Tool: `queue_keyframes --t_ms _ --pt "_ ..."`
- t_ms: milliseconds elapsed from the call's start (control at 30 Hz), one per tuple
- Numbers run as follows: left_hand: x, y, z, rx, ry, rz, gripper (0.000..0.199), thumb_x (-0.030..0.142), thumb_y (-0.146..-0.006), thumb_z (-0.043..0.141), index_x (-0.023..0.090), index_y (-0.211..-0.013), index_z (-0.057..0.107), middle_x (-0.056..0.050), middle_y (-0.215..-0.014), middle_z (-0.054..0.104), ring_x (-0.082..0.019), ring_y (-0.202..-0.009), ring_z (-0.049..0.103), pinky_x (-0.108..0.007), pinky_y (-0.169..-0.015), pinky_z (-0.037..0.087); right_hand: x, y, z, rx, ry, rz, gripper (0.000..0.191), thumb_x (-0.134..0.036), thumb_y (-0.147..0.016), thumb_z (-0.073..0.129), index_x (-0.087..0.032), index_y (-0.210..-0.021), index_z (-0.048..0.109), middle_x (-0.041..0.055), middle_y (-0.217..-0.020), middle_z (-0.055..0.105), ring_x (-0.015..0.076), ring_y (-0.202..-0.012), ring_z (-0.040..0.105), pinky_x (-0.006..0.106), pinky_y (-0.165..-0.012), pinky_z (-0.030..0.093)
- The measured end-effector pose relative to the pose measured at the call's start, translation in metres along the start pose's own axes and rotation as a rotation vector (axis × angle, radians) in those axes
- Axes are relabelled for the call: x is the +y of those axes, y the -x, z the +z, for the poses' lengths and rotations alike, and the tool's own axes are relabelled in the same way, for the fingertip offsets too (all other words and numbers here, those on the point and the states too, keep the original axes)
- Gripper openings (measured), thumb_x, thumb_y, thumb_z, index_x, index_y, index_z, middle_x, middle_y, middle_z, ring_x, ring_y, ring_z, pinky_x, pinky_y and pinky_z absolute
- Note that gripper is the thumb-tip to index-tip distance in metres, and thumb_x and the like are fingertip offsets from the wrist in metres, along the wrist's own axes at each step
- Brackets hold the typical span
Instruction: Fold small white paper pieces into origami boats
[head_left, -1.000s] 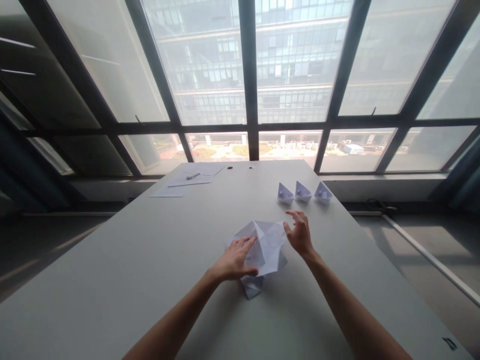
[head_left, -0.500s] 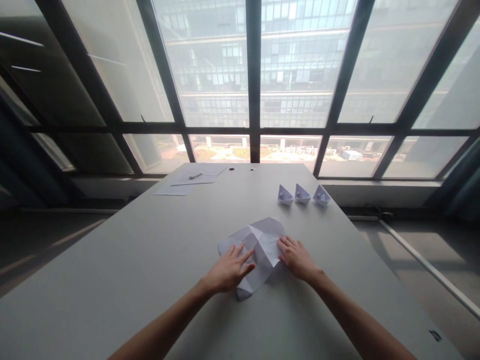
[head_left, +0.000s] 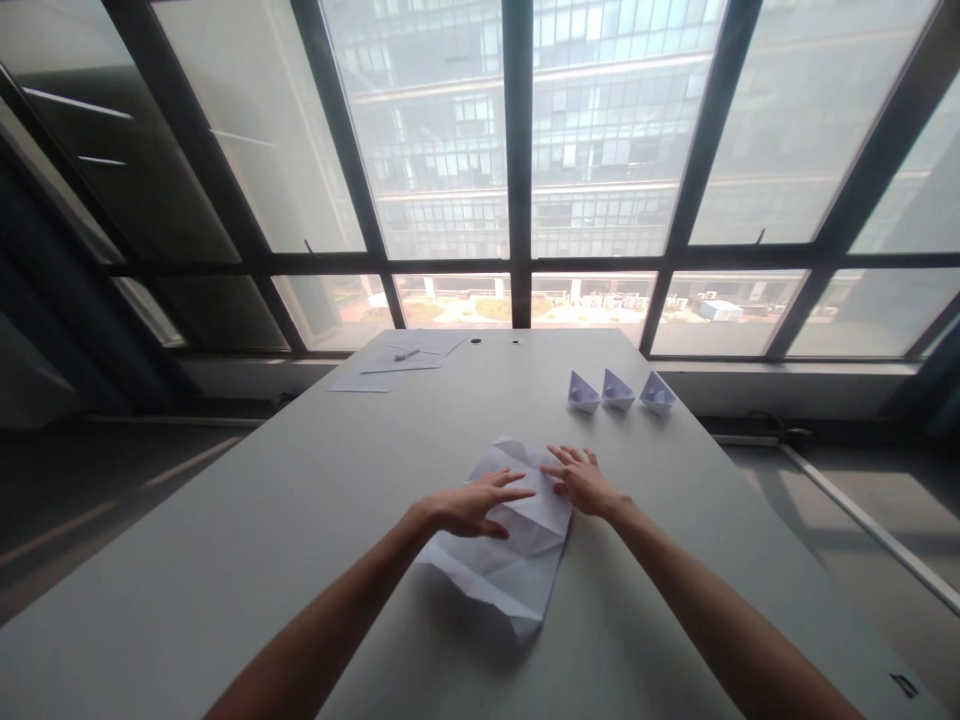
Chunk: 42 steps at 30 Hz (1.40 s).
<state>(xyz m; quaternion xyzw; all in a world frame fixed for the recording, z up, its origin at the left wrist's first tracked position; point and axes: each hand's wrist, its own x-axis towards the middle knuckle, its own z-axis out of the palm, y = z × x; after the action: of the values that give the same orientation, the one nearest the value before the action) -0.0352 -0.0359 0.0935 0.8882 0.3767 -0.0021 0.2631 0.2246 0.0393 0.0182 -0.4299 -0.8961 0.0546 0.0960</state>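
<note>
A white sheet of paper with many crease lines lies unfolded on the table in front of me, its lower edge lifted and wavy. Over the left and middle part of the sheet is my left hand, fingers spread and pointing right. My right hand rests at the upper right edge of the paper, its fingers apart with the tips on or just above it. Neither hand grips the sheet. The hands cover part of the paper's middle and upper right.
Three folded paper boats stand in a row at the right of the white table. Flat paper sheets lie at the far left, with a small pale object on top. Large windows rise beyond the far edge.
The paper has turned and opened out flatter, its lower corner now nearer to me. Both hands have moved up a little, the left one also to the right. The view has shifted slightly.
</note>
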Motion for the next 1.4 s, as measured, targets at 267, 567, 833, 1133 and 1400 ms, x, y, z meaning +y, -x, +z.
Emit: queue_keyframes --t_ms 267,567,833,1133,1400 --pt "-0.028 -0.001 0.050 0.064 -0.206 -0.155 0.092 0.072 -0.078 0.060 0.039 -0.154 0.021 -0.006 -0.164 0.004 -0.039 -0.149 -0.003 -0.059 -0.117 0.008 0.048 -0.010 -0.007 0.416 -0.111 0.441 0.039 -0.023 -0.095 0.044 -0.018 -0.132 0.056 0.0124 -0.136 0.056 0.0255 -0.124 0.049 0.036 -0.103 0.037" --pt "-0.051 0.021 0.034 0.298 -0.288 -0.235 0.068 0.063 -0.095 0.042 0.039 -0.154 0.018 -0.003 -0.164 0.012 -0.035 -0.150 0.008 -0.063 -0.116 0.011 0.111 -0.063 -0.023 0.313 -0.126 0.714 0.053 -0.025 -0.093 0.054 -0.016 -0.144 0.042 0.0172 -0.110 0.069 0.0294 -0.101 0.066 0.038 -0.086 0.046" --pt "-0.036 -0.004 -0.009 0.629 0.045 -0.163 0.043 0.043 -0.096 0.051 0.023 -0.133 0.058 -0.010 -0.136 0.059 -0.027 -0.128 0.053 -0.045 -0.111 0.038 0.089 -0.082 -0.032 0.267 -0.108 0.649 0.027 -0.023 -0.094 0.051 -0.016 -0.115 0.067 0.0159 -0.103 0.072 0.0269 -0.096 0.067 0.035 -0.081 0.044" --pt "-0.041 -0.051 -0.026 0.936 0.448 -0.390 0.042 0.032 -0.088 0.061 0.019 -0.128 0.057 -0.013 -0.113 0.068 -0.018 -0.079 0.071 -0.029 -0.069 0.058 -0.063 -0.006 -0.035 0.316 -0.147 0.161 0.019 -0.020 -0.092 0.049 -0.023 -0.087 0.068 0.0040 -0.079 0.073 0.0176 -0.070 0.067 0.026 -0.062 0.034" --pt "-0.026 -0.041 -0.021 0.998 0.299 -0.360 0.027 0.015 -0.082 0.060 0.020 -0.108 0.063 -0.002 -0.086 0.070 -0.014 -0.064 0.068 -0.020 -0.055 0.052 -0.095 0.017 -0.067 0.400 -0.528 0.126 0.036 -0.048 -0.091 0.058 -0.027 -0.119 0.065 0.0023 -0.090 0.075 0.0157 -0.065 0.066 0.027 -0.067 0.044"
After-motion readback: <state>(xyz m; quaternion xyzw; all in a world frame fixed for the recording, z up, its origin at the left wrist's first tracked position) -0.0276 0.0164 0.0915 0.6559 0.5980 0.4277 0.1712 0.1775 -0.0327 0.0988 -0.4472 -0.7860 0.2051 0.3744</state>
